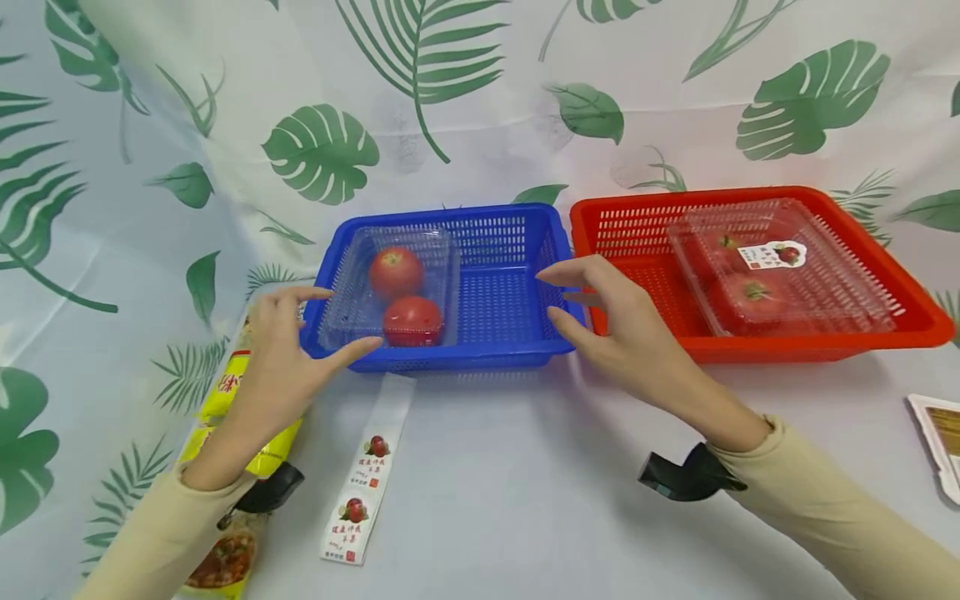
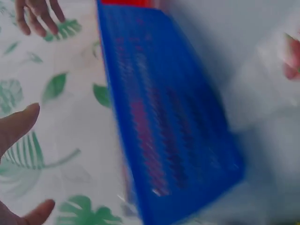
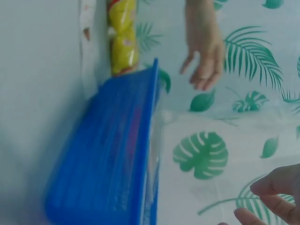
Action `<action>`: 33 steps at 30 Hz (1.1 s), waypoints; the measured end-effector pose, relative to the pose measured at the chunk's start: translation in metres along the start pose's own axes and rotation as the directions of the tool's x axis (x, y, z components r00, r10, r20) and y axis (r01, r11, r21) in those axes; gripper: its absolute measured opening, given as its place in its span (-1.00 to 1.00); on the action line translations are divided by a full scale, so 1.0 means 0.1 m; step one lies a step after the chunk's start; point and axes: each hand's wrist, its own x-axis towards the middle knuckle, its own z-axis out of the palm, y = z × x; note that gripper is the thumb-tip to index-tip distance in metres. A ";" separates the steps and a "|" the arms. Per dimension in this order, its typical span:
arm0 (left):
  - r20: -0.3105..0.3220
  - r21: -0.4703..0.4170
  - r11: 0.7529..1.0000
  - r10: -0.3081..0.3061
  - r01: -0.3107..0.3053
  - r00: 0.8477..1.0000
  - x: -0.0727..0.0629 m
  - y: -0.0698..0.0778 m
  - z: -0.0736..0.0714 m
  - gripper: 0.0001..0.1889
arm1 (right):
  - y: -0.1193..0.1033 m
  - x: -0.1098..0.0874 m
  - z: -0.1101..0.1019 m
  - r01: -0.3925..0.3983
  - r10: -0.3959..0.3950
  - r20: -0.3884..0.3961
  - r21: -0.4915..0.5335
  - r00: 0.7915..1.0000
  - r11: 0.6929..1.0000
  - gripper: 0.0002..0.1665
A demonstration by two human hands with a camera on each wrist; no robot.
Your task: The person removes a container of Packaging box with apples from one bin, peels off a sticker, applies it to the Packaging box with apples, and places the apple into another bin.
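A blue plastic basket point(image 1: 495, 354) stands against the patterned cloth. In its left half lies a clear plastic box point(image 1: 450, 250) with two red apples, one apple point(image 1: 396, 272) behind the other point(image 1: 413, 321). My left hand point(image 1: 281, 358) hovers over the basket's left end, thumb and fingers spread and holding nothing. Over the basket's right end is my right hand point(image 1: 611, 329), its fingers loosely bent and nothing between them. Both wrist views show the hands above the basket's rim, apart from it.
On the right, a red basket point(image 1: 810, 343) holds another clear box point(image 1: 847, 283) with red fruit and a label. A label strip point(image 1: 367, 483) lies in front of the blue basket. Yellow packets point(image 1: 273, 450) lie at the left; a white-edged packet point(image 1: 937, 442) is far right.
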 end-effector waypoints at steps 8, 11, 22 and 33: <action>0.165 -0.136 0.935 -0.304 0.327 0.938 0.07 -0.50 0.07 0.25 | 0.13 0.43 0.33 -0.395 0.301 0.300 0.339 0.905 0.854 -0.51; 0.229 -0.180 0.908 -0.335 0.378 0.914 0.11 -0.57 0.11 0.28 | 0.18 0.58 0.46 -0.527 0.378 0.394 0.402 0.838 0.749 -0.45; 0.295 -0.279 0.875 -0.312 0.394 0.903 0.20 -0.59 0.14 0.30 | 0.31 0.91 0.87 -0.720 0.510 0.516 0.396 0.688 0.570 -0.25; 0.307 -0.237 0.877 -0.340 0.417 0.889 0.20 -0.61 0.14 0.31 | 0.29 1.04 1.14 -0.769 0.604 0.502 0.229 0.619 0.598 -0.33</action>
